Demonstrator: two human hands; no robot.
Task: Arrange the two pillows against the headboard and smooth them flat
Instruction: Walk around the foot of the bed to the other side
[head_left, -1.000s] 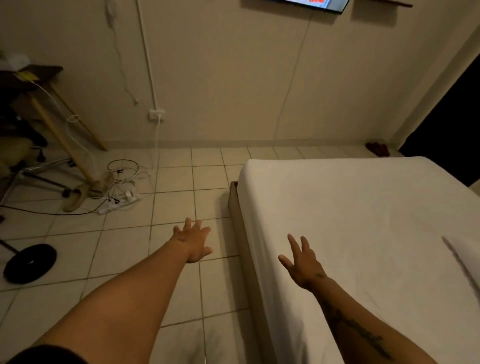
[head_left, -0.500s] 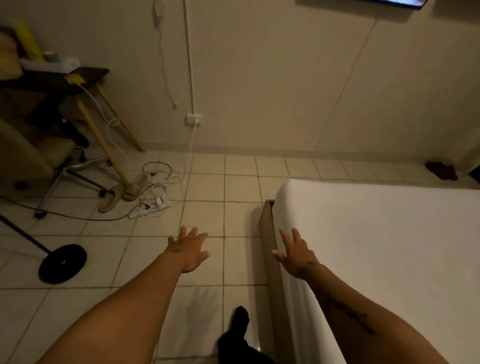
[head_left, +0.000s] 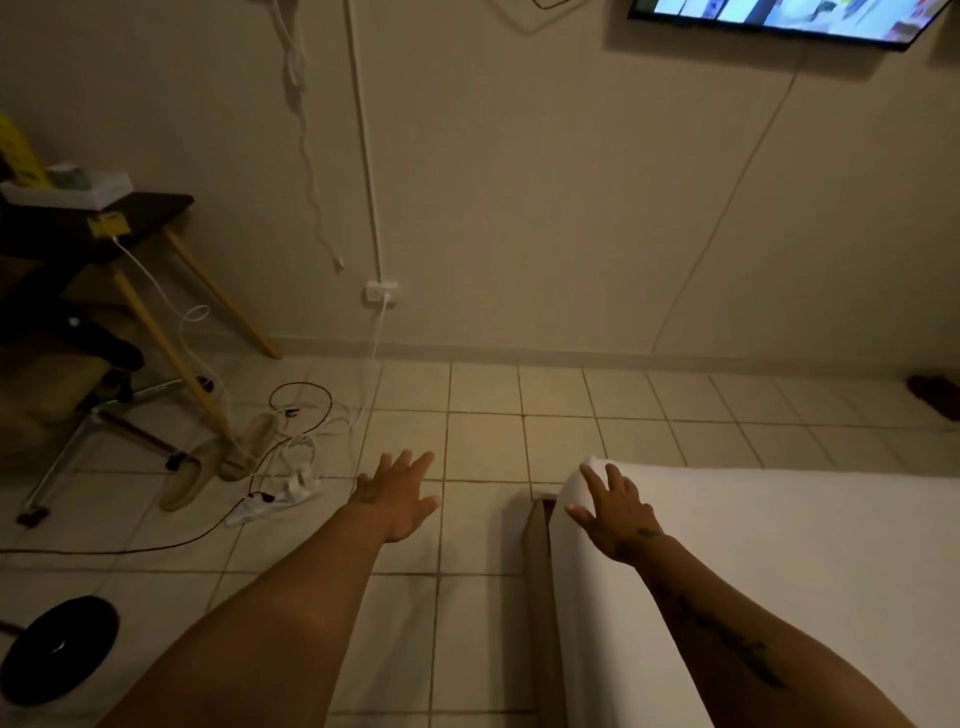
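No pillow and no headboard are in view. The white-sheeted bed (head_left: 810, 561) fills the lower right, its near corner by my right hand. My right hand (head_left: 613, 512) is stretched forward with fingers spread, over that mattress corner, holding nothing. My left hand (head_left: 397, 493) reaches out over the tiled floor left of the bed, fingers apart and empty.
The wooden bed frame corner (head_left: 537, 525) sticks out below the mattress. Cables and a power strip (head_left: 280, 488), a pair of slippers (head_left: 218, 470), a chair and a dark table (head_left: 119, 223) crowd the left floor. A black round stand base (head_left: 60, 649) lies lower left. A TV (head_left: 789, 18) hangs on the wall.
The view has swung left and up, away from the bed; the pillow edge seen at the right a second ago has left the frame. Both hands stay outstretched and empty.
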